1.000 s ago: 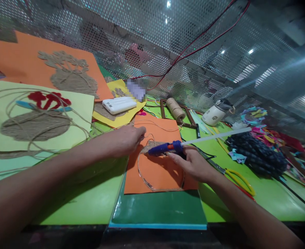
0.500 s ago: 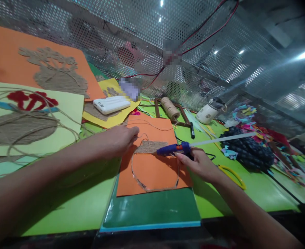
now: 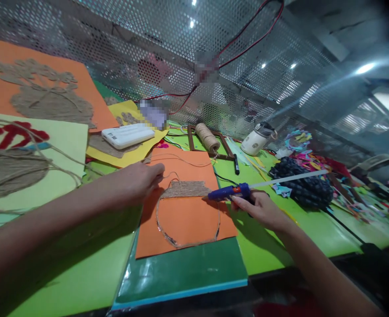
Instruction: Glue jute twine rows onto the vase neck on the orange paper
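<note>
- The right hand (image 3: 262,209) is gripping a blue glue gun (image 3: 229,192), fingers closed round its handle, nozzle pointing left and lying at the right edge of the orange card (image 3: 184,218)
- A white glue stick (image 3: 290,177) is sticking out of the gun's back, slanting up to the right
- The left hand (image 3: 138,180) is resting on the card's left edge, fingers bunched and pinching a strand of twine (image 3: 176,159) at the fingertips
- The twine is running from the fingers across the top of the card toward the spool (image 3: 207,136)
- On the card, a band of twine (image 3: 184,189) is lying flat in rows, with a rounded outline (image 3: 187,226) beneath it
- The card is lying on a dark green sheet (image 3: 184,273) over the bright green table (image 3: 280,246)
- The spool is sitting in a brown frame (image 3: 227,147) behind the card, a black marker (image 3: 236,164) just right of it
- A white power bank (image 3: 128,135) is lying on yellow paper (image 3: 128,154) to the left
- A pale yellow sheet (image 3: 62,154) with loose twine and red shapes is sitting at far left, a larger orange sheet (image 3: 88,101) behind it
- A white bottle (image 3: 257,140) is lying tilted near the mesh wall (image 3: 148,39); a dark patterned cloth (image 3: 305,187) and coloured scraps (image 3: 300,141) are lying to the right
</note>
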### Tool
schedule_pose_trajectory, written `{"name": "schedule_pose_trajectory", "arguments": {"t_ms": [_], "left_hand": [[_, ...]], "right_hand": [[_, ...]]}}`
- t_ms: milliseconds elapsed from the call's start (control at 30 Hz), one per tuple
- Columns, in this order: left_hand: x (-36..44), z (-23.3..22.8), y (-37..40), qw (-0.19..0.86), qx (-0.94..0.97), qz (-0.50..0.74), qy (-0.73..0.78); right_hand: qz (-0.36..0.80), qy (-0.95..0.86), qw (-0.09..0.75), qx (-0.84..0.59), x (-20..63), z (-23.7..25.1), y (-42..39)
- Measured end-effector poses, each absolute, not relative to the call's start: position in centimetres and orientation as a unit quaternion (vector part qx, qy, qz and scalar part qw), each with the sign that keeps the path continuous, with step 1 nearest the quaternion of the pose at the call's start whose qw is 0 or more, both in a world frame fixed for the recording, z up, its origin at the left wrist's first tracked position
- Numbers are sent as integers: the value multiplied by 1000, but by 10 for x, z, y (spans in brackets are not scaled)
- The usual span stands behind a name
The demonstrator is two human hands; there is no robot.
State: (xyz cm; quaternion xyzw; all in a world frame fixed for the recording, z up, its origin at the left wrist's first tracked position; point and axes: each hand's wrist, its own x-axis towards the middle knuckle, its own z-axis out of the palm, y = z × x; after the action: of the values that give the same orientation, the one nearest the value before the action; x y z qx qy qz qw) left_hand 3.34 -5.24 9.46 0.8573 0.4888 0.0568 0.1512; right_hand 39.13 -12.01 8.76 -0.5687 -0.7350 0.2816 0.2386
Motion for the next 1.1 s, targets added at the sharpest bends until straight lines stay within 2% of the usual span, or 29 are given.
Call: {"name": "schedule_pose_trajectory", "arguments": {"t_ms": [167,333,433,533,733,833,933,1100], "left_hand": [[29,90,-49,159,846,88,501],[25,84,-37,165,843,100,501],[19,81,-29,239,820,158,496],[12,86,-29,318,771,280,476],[18,123,-64,338,671,484,449],[27,127,-73,367,679,486,411],[33,117,-71,388,737,434,345],[42,105,-73,369,770,356,380]], "right_hand": [[269,-705,309,-578,420,104,-119],[84,-698,391,-595,441,106,-88],[6,-693,401,-599,446,94,-53],[-51,-713,378,-588,440,81,-17],[-85,-763,261,-585,415,68,29],[-67,-769,219,-597,410,69,37],[-34,-771,195,-605,411,76,33],[11,-785,216,-580,394,103,-13]]}}
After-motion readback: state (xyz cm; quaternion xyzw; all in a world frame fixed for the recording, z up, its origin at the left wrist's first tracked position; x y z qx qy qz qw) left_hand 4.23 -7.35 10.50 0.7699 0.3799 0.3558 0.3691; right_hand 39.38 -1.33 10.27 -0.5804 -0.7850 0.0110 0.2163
